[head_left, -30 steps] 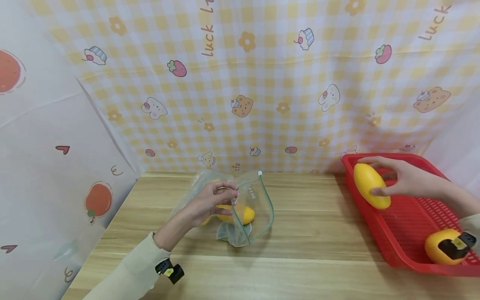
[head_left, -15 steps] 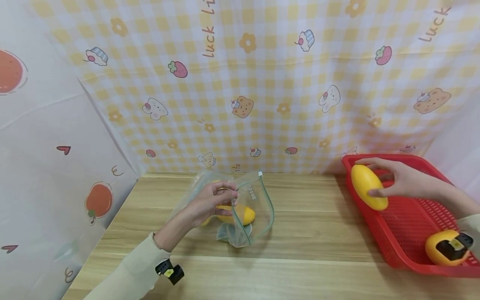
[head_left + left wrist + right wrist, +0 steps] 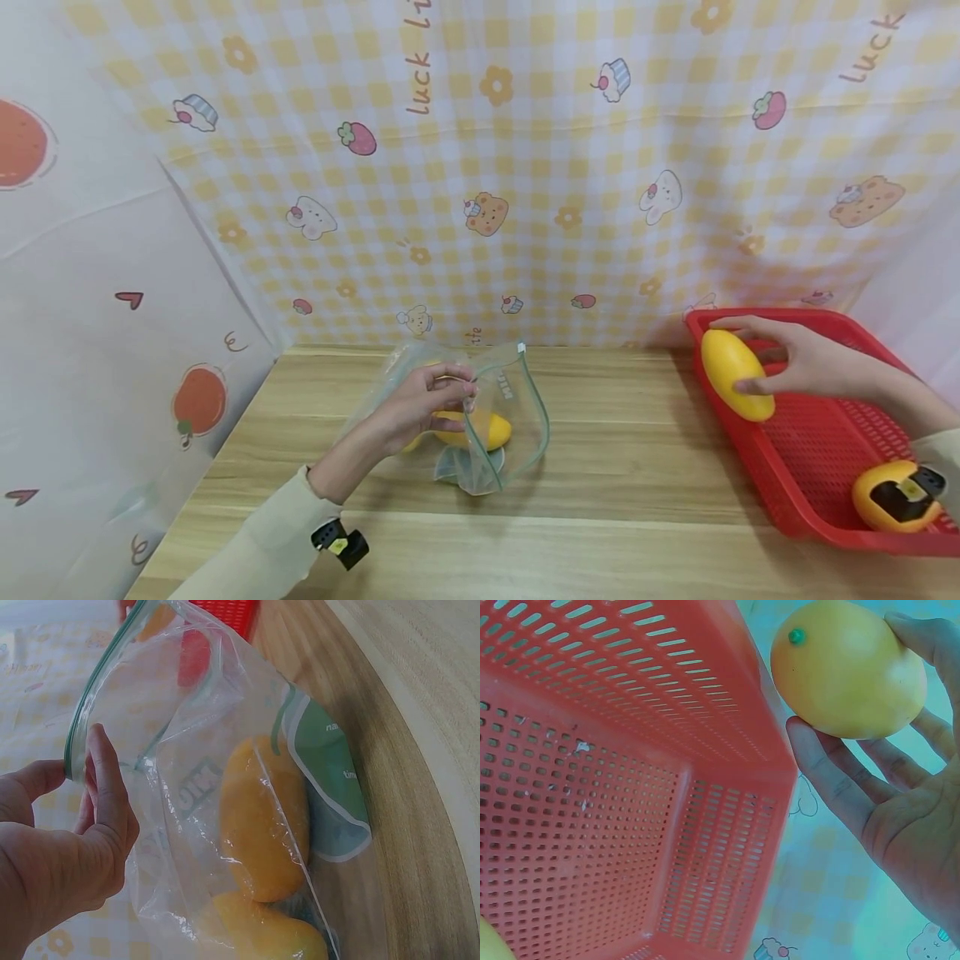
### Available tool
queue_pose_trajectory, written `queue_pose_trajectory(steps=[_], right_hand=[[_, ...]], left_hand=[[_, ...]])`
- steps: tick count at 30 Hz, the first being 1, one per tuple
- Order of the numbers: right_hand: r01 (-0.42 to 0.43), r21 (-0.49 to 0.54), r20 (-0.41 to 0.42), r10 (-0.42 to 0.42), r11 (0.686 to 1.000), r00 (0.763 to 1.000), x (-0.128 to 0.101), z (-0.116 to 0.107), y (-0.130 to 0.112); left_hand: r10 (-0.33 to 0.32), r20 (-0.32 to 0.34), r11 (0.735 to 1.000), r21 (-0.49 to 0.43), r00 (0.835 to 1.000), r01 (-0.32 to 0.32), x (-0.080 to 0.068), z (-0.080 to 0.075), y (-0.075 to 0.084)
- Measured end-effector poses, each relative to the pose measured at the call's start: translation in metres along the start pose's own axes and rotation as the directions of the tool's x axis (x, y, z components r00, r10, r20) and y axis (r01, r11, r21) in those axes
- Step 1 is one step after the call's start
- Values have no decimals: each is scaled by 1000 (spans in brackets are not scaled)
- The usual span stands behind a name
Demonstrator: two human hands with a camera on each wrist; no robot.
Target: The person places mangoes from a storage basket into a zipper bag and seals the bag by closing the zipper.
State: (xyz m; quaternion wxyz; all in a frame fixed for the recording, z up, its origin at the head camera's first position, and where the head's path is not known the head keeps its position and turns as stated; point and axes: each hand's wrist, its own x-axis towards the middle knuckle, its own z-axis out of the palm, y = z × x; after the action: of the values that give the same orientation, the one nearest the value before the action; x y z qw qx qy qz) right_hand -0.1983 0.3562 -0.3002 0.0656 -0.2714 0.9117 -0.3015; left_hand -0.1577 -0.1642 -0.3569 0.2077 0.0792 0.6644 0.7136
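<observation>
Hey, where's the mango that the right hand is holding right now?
In the head view the mango is on the right, gripped by the right hand above the far left corner of the red basket.

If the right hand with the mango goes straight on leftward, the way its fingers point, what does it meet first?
Probably the clear zip bag held open by the left hand. The right hand and its mango have only bare wooden table between, though depth is uncertain.
</observation>
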Motion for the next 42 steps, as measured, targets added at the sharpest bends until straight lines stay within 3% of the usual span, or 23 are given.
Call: queue_pose_trajectory(steps=[16, 24, 42], right_hand=[[32, -12, -17, -32, 999, 999, 4, 5, 2], [35, 48, -6, -35, 998, 999, 4, 7, 0], [80, 83, 4, -80, 993, 997, 8, 14, -9]], left_hand=[[1, -5, 1000, 5, 1000, -1, -2, 1, 1], [-6, 12, 1000, 2, 1000, 6, -1, 2, 2], [-7, 12, 1000, 0, 1000, 7, -1, 3, 3]])
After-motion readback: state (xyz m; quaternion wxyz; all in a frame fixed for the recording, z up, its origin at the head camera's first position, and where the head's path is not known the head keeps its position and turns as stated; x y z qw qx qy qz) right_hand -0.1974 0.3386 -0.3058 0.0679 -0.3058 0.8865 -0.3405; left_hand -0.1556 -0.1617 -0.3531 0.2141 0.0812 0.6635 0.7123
